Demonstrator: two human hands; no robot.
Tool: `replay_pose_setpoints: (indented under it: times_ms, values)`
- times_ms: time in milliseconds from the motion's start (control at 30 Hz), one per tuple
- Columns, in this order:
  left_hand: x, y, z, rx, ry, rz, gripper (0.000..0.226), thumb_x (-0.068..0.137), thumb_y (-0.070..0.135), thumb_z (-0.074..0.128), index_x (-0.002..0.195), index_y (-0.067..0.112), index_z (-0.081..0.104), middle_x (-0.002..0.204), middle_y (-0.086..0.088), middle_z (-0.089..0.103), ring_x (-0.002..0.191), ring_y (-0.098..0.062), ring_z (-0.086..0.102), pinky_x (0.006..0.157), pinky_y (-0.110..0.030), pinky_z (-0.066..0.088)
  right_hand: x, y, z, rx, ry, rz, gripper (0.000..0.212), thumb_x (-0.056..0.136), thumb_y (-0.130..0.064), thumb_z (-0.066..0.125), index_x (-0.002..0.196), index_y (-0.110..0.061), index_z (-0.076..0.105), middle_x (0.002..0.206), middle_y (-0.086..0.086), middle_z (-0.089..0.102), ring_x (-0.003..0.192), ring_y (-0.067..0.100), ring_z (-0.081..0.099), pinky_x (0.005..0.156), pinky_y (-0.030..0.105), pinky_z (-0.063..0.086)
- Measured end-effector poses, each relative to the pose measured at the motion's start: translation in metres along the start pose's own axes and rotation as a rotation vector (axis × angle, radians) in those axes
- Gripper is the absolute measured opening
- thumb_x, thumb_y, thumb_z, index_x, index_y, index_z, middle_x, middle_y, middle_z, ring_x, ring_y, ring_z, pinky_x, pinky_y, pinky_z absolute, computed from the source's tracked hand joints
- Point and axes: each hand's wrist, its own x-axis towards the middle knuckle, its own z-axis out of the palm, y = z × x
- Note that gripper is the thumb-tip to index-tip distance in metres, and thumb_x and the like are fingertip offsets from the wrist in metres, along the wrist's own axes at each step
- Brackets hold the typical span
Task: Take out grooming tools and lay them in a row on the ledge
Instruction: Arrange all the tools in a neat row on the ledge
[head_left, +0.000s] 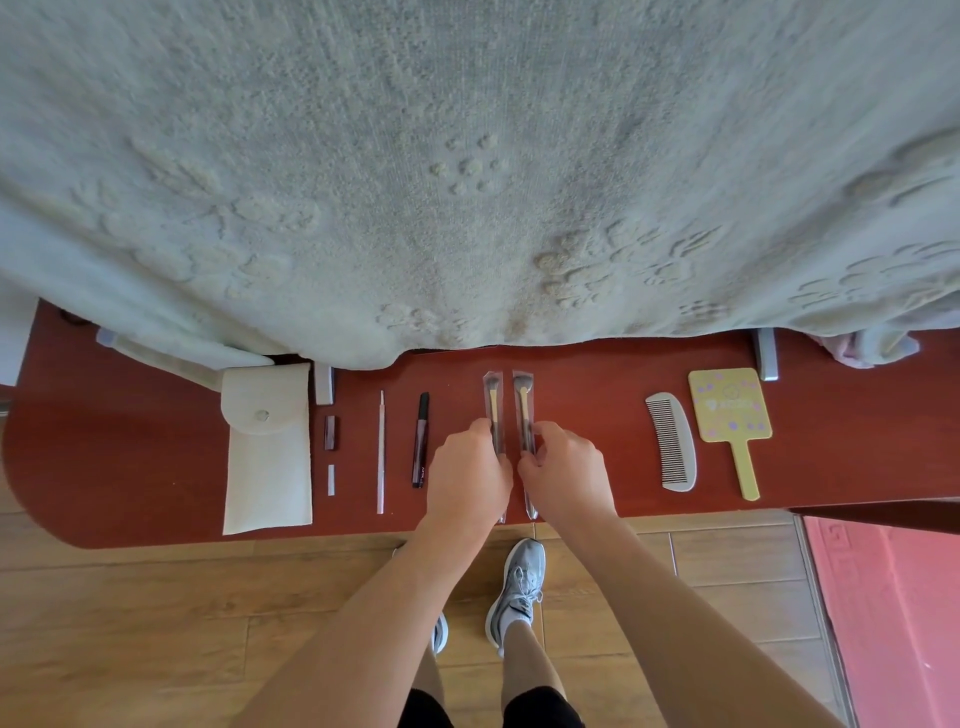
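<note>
- On the red-brown ledge (130, 467), below the hanging edge of a pale blanket (467, 182): a row of grooming tools, each laid lengthwise from near to far.
- At the left end, a white pouch (267, 447); to its right a short dark red tube (330, 432) with a small white piece (331, 479) nearer, then a thin white stick (381, 452) and a dark pen-like tube (421, 441).
- In the middle, two makeup brushes in clear sleeves, close side by side, bristles at the far end: left brush (492, 400) and right brush (522, 400).
- With the left hand (470, 475), fingers curled, pinching the handle of the left brush.
- With the right hand (566, 473), fingers curled too, pinching the handle of the right brush.
- Well to the right, a grey comb (671, 441) and, just beside it, a yellow hand mirror (730, 410), handle near.
- Nearest, a wooden floor (156, 597) and a grey shoe (517, 587).
</note>
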Motion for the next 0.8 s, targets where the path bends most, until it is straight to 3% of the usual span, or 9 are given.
replay_pose_setpoints:
  times_ms: [800]
  values:
    - [-0.0028, -0.0001, -0.0033, -0.014, 0.020, 0.020, 0.027, 0.092, 0.030, 0.065, 0.115, 0.016, 0.067, 0.101, 0.002, 0.075, 0.082, -0.018, 0.074, 0.072, -0.031, 0.062, 0.0000, 0.0025, -0.0004, 0.028, 0.010, -0.021, 0.027, 0.093, -0.022, 0.059, 0.118, -0.017, 0.063, 0.079, -0.012, 0.055, 0.060, -0.001, 0.047, 0.051, 0.008, 0.030]
